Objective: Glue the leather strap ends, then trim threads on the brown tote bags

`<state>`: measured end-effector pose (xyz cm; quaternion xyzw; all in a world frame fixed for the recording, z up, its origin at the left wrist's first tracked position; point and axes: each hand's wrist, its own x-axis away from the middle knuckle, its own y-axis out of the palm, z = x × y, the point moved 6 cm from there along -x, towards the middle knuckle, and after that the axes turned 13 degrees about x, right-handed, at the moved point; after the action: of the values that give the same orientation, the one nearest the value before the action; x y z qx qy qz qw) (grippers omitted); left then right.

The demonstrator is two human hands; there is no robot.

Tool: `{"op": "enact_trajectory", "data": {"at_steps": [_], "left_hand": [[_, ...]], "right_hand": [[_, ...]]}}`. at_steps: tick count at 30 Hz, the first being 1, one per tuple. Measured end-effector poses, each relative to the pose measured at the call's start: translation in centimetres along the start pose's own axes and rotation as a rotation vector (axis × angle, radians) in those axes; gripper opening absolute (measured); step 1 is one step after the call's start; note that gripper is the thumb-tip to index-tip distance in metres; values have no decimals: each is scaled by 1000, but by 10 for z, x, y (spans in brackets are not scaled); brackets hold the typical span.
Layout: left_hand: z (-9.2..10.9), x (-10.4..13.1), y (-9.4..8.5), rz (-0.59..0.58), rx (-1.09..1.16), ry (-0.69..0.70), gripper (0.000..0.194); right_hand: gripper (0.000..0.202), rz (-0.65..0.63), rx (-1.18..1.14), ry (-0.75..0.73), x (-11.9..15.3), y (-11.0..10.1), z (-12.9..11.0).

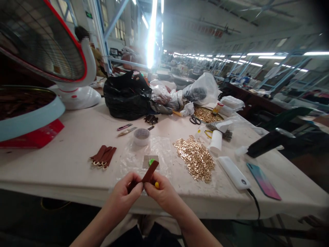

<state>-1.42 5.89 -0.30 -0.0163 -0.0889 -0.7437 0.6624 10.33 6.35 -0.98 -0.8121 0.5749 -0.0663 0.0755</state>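
Note:
A brown strap (150, 171) is pinched between my two hands above the table's front edge. My left hand (128, 188) has its fingers closed on the strap's lower part. My right hand (162, 189) closes on the same strap from the other side, with a small yellow thing (156, 185) at its fingers. Behind the strap, a small square plate (147, 162) with a bright green piece (151, 162) lies on a clear plastic sheet (163, 151). Several brown straps with metal rings (103, 156) lie to the left. A pile of gold-coloured rings (195, 159) spreads to the right.
A tape roll (142, 137) stands behind the plate. A white power bank (234, 172) and a phone (264, 181) lie at right. Scissors (195, 119), a black bag (127, 96) and a tray of gold pieces (207, 115) are farther back. A fan (77, 97) and blue basin (33, 116) stand left.

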Motion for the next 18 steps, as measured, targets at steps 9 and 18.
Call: {"op": "enact_trajectory", "data": {"at_steps": [9, 18], "left_hand": [[-10, 5, -11, 90, 15, 75, 18], [-15, 10, -30, 151, 70, 116, 23]], "right_hand": [[10, 57, -5, 28, -8, 14, 11], [20, 22, -83, 71, -18, 36, 12]]}}
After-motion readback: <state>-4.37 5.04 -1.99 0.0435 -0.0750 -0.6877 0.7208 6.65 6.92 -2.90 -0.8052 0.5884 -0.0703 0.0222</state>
